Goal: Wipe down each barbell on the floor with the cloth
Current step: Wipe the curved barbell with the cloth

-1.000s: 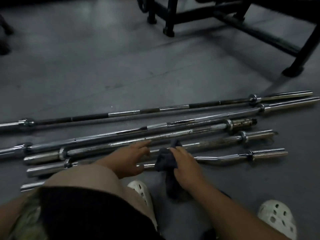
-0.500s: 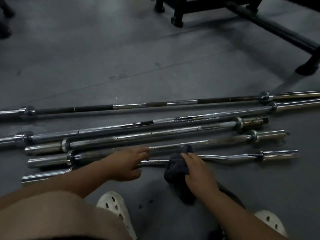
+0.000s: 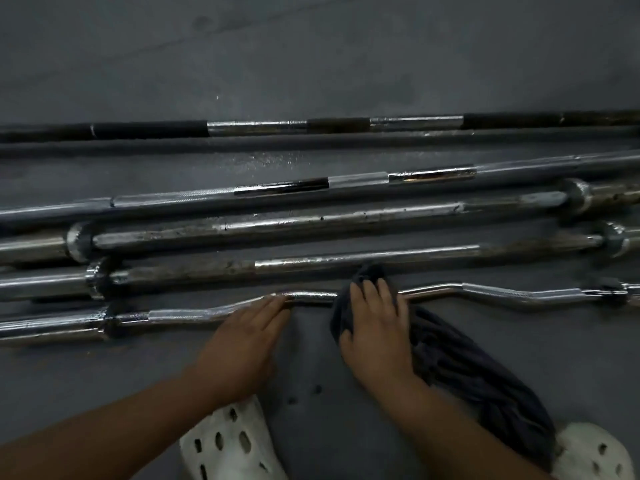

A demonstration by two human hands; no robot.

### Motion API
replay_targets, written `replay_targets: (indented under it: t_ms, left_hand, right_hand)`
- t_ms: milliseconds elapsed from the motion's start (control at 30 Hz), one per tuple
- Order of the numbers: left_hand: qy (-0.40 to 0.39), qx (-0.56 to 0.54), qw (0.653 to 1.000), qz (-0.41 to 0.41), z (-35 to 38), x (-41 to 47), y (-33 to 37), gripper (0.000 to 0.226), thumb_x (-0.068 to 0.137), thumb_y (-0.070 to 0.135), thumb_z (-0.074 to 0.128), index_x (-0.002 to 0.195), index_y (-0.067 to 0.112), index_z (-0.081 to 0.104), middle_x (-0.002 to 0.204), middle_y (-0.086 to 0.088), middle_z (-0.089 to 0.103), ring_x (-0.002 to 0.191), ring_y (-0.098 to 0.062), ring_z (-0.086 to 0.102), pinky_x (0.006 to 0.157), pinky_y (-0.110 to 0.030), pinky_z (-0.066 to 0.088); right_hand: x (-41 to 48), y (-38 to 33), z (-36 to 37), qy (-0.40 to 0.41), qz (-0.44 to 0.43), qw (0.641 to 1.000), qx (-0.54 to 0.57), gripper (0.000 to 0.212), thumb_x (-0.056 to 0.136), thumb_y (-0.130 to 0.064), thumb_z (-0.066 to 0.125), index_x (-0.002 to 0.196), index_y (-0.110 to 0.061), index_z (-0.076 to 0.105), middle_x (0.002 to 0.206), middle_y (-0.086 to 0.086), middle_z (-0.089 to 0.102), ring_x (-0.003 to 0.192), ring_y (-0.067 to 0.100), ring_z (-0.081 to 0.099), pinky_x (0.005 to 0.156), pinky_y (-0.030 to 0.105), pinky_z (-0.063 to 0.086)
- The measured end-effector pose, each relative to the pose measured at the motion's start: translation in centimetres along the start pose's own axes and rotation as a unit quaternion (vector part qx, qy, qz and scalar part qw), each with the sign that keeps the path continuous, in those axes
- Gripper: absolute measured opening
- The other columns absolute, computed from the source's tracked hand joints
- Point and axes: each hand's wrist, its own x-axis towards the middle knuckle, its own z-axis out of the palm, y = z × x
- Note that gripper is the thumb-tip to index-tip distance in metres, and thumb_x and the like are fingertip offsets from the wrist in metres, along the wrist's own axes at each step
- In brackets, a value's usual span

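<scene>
Curl barbell (image 3: 187, 315), nearest of five on the floor (image 3: 311, 64): dark cloth (image 3: 467, 368) over its middle under the right hand (image 3: 375, 327), fingers flat, together, pressing; left hand (image 3: 242, 341) alongside, straight fingertips touching the bar; open floor beyond the farthest bar.

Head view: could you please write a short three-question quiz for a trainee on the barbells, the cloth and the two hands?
1. True or false: the cloth lies on the farthest barbell.
2. Fill in: the left hand touches the curl bar to the ____ of the cloth.
3. Which hand presses the cloth onto the curl bar? A. left hand B. right hand C. both

Key: 1 false; 2 left; 3 B.
</scene>
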Motion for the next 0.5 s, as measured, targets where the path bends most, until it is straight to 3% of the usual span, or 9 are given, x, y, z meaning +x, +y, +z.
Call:
replay_targets:
  t_ms: [133, 200, 300, 400, 433, 500]
  left_hand:
    - [0.007, 0.013, 1.0, -0.007, 0.4, -1.1, 0.3, 0.073, 0.066, 0.033, 0.051, 0.135, 0.008, 0.056, 0.144, -0.015, 0.05, 0.127, -0.029, 0.054, 0.109, -0.034, 0.032]
    - [0.007, 0.019, 1.0, -0.013, 0.2, -1.7, -0.2, 0.075, 0.061, 0.031, 0.063, 0.132, 0.008, 0.057, 0.143, -0.016, 0.051, 0.125, -0.03, 0.055, 0.106, -0.037, 0.041]
    - [0.0, 0.033, 0.999, -0.033, 0.3, -2.5, -1.2, 0.08, 0.055, 0.03, 0.07, 0.131, 0.007, 0.058, 0.14, -0.016, 0.054, 0.124, -0.032, 0.056, 0.105, -0.039, 0.043]
    - [-0.01, 0.056, 0.998, -0.039, 1.0, -3.0, -1.7, 0.083, 0.057, 0.032, 0.068, 0.135, 0.006, 0.055, 0.146, -0.018, 0.047, 0.132, -0.033, 0.047, 0.109, -0.042, 0.033]
    - [-0.01, 0.061, 0.997, -0.043, 1.1, -3.0, -1.5, 0.084, 0.056, 0.034, 0.066, 0.135, 0.007, 0.055, 0.147, -0.018, 0.046, 0.134, -0.032, 0.046, 0.109, -0.044, 0.035]
    - [-0.013, 0.057, 0.997, -0.055, 1.0, -2.8, -0.7, 0.083, 0.054, 0.036, 0.064, 0.132, 0.007, 0.059, 0.144, -0.018, 0.049, 0.131, -0.033, 0.05, 0.106, -0.048, 0.042]
  right_hand:
    - [-0.1, -3.3, 2.0, 0.005, -0.164, 0.986, -0.011, 0.072, 0.067, -0.026, 0.073, 0.136, -0.015, 0.057, 0.143, 0.008, 0.053, 0.134, 0.029, 0.048, 0.115, 0.049, 0.031]
    - [0.0, -1.0, 2.3, 0.039, -0.206, 0.977, -0.047, 0.055, 0.078, -0.027, 0.061, 0.132, -0.016, 0.06, 0.142, 0.008, 0.055, 0.132, 0.026, 0.051, 0.112, 0.044, 0.027]
    - [-0.9, 4.1, 2.4, 0.085, -0.09, 0.992, -0.022, 0.06, 0.08, -0.019, 0.041, 0.138, -0.01, 0.053, 0.144, 0.016, 0.051, 0.133, 0.031, 0.049, 0.111, 0.044, 0.029]
    - [-1.4, 3.3, 2.6, 0.073, 0.069, 0.995, -0.02, 0.066, 0.076, -0.013, 0.055, 0.141, -0.008, 0.049, 0.143, 0.02, 0.051, 0.133, 0.036, 0.047, 0.108, 0.05, 0.039]
    - [-1.2, 1.6, 2.7, 0.052, 0.063, 0.996, -0.022, 0.068, 0.074, -0.012, 0.064, 0.14, -0.009, 0.05, 0.142, 0.019, 0.052, 0.132, 0.037, 0.048, 0.106, 0.052, 0.041]
    - [-0.8, -1.7, 3.1, 0.017, -0.069, 0.997, -0.042, 0.061, 0.079, -0.016, 0.058, 0.139, -0.014, 0.052, 0.14, 0.012, 0.054, 0.131, 0.035, 0.049, 0.104, 0.051, 0.044]
